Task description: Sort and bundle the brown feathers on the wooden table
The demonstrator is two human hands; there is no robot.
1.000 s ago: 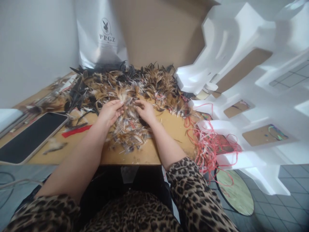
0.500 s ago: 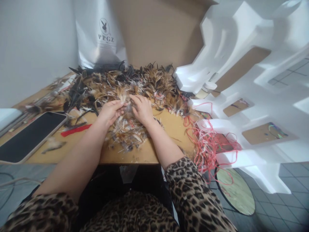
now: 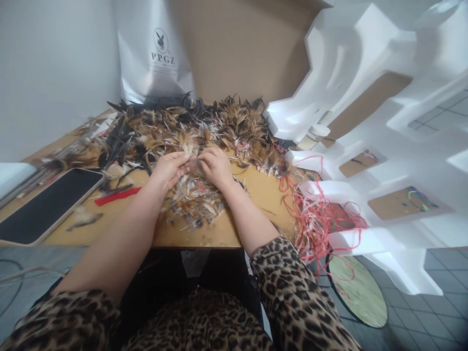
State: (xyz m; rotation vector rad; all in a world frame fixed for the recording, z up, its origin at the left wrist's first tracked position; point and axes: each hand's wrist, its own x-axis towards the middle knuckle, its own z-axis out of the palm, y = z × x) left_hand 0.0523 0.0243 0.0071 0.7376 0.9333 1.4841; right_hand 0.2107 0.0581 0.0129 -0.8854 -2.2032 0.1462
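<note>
My left hand (image 3: 171, 169) is closed in a pinch, its thumb and fingertips on a pale brown feather (image 3: 188, 145) whose tip points away from me. Close by on the right, my right hand (image 3: 216, 168) has its thumb and fingers pressed together beside wispy grey fluff; what it grips is blurred. Under both hands lies a loose heap of short brown and white feathers (image 3: 193, 204) with light quills. Beyond them spreads a large bank of brown and black feathers (image 3: 237, 119), partly bundled.
A phone (image 3: 51, 204) lies at the left, near a red strip (image 3: 117, 196) and a fluffy tuft (image 3: 83, 218). Tangled pink-red string (image 3: 314, 219) hangs over the right table edge beside white foam packaging (image 3: 351, 187). A silver bag (image 3: 157, 78) stands at the back.
My right hand's fingers have drawn together into a pinch, where they were more spread before. My left hand stays almost in place, and the view has shifted slightly.
</note>
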